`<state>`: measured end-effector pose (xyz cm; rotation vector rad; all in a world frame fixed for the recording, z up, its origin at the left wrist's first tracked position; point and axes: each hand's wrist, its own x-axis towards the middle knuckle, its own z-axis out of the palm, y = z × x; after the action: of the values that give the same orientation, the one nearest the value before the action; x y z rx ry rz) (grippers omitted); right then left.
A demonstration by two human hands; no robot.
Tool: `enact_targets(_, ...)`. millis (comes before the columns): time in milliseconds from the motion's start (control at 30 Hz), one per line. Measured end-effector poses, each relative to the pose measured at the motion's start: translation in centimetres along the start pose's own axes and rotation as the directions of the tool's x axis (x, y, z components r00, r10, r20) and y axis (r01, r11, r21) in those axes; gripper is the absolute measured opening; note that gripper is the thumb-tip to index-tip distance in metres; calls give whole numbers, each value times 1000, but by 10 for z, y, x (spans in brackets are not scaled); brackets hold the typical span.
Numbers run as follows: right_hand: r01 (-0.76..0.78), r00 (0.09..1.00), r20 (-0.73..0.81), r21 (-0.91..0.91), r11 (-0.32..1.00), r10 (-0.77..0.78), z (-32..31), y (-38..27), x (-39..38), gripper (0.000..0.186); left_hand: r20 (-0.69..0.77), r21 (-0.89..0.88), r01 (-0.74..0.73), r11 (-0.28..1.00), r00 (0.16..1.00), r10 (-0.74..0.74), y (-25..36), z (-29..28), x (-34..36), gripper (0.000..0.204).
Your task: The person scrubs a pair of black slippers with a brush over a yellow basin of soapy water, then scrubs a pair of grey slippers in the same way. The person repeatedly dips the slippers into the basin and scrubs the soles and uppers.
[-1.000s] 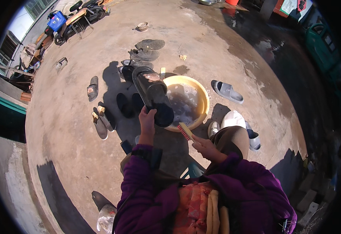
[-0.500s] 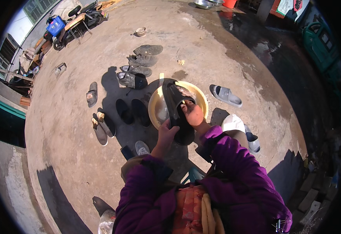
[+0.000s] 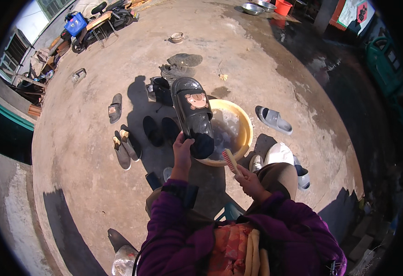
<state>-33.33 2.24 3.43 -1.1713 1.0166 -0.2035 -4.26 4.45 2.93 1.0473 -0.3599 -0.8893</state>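
A wet black slide sandal with a cartoon bear face on its strap is held up by the heel in my left hand. The sandal overlaps the left side of a yellow basin holding cloudy, sudsy water. My right hand grips a scrubbing brush with a pale handle and reddish bristles. The brush is at the basin's near rim, apart from the sandal.
Left of the basin are dark shoes, grey slip-ons and a single slide. A grey slide lies to the right, near a white bag. Metal basins and a red bucket stand far back.
My left hand has raised the sandal up and left, turning its strap into view. My right hand has come away from the strap, down and right, and the brush is now plainly visible.
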Motion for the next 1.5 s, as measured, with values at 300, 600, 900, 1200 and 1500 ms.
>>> enact_targets(300, 147, 989, -45, 400, 905, -141, 2, -36, 52, 40, 209, -184, 222, 958, 961, -182, -1, 28, -11, 53)
enact_targets(600, 14, 997, 72, 366, 931, -43, 10, -77, 83, 41, 77, 210, 466, 859, 868, -490, -49, 34, -21, 53)
enact_targets(900, -161, 848, -488, -609, 777, -207, -17, -21, 209, 67, 323, 719, -175, 672, 941, -102, -28, 57, -47, 66)
enact_targets(1200, -294, 855, -338, -941, 170, -394, 5, 80, 287, 55, 188, 538, 193, 820, 922, -340, 9, 22, -31, 62)
enact_targets(1500, -297, 886, -349, -933, 205, -304, 13, 106, 324, 38, 92, 401, 405, 822, 875, -476, 17, 14, -20, 60)
